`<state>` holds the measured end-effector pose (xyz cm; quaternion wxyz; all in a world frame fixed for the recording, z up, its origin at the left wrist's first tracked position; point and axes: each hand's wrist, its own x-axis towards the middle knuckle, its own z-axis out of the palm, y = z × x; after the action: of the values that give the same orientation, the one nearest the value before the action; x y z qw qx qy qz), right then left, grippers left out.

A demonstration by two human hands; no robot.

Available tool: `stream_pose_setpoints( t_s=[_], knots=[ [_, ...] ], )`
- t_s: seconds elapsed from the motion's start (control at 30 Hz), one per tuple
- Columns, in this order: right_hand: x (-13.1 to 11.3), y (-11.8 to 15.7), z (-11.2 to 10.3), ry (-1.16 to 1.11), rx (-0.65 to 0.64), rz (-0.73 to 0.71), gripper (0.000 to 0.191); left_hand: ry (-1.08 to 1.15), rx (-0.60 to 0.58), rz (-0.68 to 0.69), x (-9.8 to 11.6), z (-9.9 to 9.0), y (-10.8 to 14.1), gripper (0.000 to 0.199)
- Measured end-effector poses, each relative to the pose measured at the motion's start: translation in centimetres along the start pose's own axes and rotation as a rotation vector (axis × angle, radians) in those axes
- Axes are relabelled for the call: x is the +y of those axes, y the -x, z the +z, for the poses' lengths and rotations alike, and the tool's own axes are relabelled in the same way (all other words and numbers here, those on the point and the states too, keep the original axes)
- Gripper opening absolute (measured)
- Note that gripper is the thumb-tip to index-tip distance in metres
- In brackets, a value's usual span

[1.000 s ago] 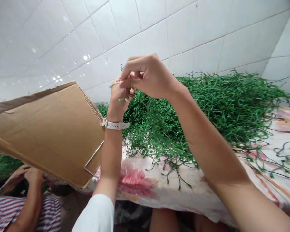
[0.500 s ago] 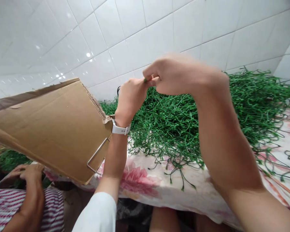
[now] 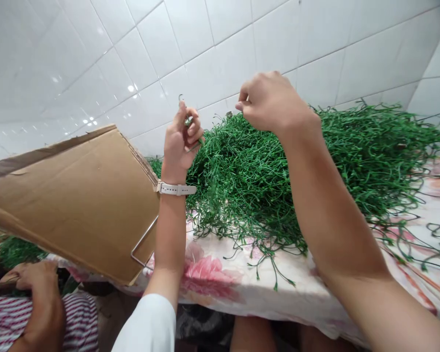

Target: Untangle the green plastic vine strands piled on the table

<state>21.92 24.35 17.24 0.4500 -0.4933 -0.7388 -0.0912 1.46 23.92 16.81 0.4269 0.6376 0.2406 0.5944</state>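
A large heap of thin green stems point(image 3: 249, 171) with small bud-like tips lies in front of me; they look like artificial plant stems. My left hand point(image 3: 178, 139) is raised at the heap's left side, palm turned partly toward me. Its fingers curl around a short green stem point(image 3: 200, 142), and a thin dark curved end pokes up above the thumb. My right hand point(image 3: 269, 102) hangs above the back of the heap, apart from the left, with thumb and forefinger pinched together. Anything between those fingertips is hidden or too small to make out.
A flower-patterned cloth point(image 3: 212, 278) covers the table. At left a brown cardboard piece point(image 3: 77, 195) leans beside a metal wire bracket point(image 3: 139, 247). Another person's hand point(image 3: 36, 278) is at the lower left near more green stems point(image 3: 18, 252). A white tiled wall point(image 3: 234, 63) stands behind.
My hands were together over the heap and have now parted. The left moved left and turned its palm toward me; the right stays raised, slightly farther left.
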Motion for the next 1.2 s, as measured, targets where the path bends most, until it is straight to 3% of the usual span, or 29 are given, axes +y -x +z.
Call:
stream_pose_setpoints(
  t_s=[0.1, 0.23, 0.33, 0.47, 0.6, 0.73, 0.87, 1.07, 1.2],
  knots=[
    [-0.4, 0.4, -0.5, -0.054, -0.137, -0.044, 0.027, 0.138, 0.053, -0.006, 0.5, 0.1, 0.2, 0.046],
    [-2.1, 1.1, -1.4, -0.279, -0.458, -0.152, 0.043, 0.33, 0.088, -0.012, 0.6, -0.3, 0.1, 0.041],
    [-3.0, 1.3, -1.3, -0.3, -0.572, -0.211, 0.037, 0.39, 0.143, 0.04, 0.5, -1.0, -0.3, 0.033],
    [-3.7, 1.1, -0.5, -0.322, -0.514, -0.277, 0.021, 0.326, 0.281, 0.163, 0.2, -1.5, -0.6, 0.025],
    [-4.0, 1.0, 0.0, -0.444, -0.377, -0.248, 0.018, 0.264, 0.33, 0.253, -0.1, -1.0, -0.3, 0.032],
    [-4.0, 1.1, 0.2, -0.603, -0.234, -0.208, 0.023, 0.137, 0.198, 0.186, -0.5, -0.3, -0.1, 0.036],
    [-3.6, 1.1, 0.4, -0.751, -0.105, -0.227, 0.025, 0.057, -0.024, 0.086, -1.1, 0.3, 0.0, 0.015],
    [-3.2, 0.6, 0.7, -0.77, -0.096, -0.2, 0.035, -0.037, 0.083, 0.207, -1.3, 1.0, 0.1, 0.026],
    [-3.5, 0.7, 0.6, -0.848, -0.165, -0.153, 0.022, -0.085, 0.07, 0.212, -1.0, 0.8, 0.0, 0.029]
  ],
)
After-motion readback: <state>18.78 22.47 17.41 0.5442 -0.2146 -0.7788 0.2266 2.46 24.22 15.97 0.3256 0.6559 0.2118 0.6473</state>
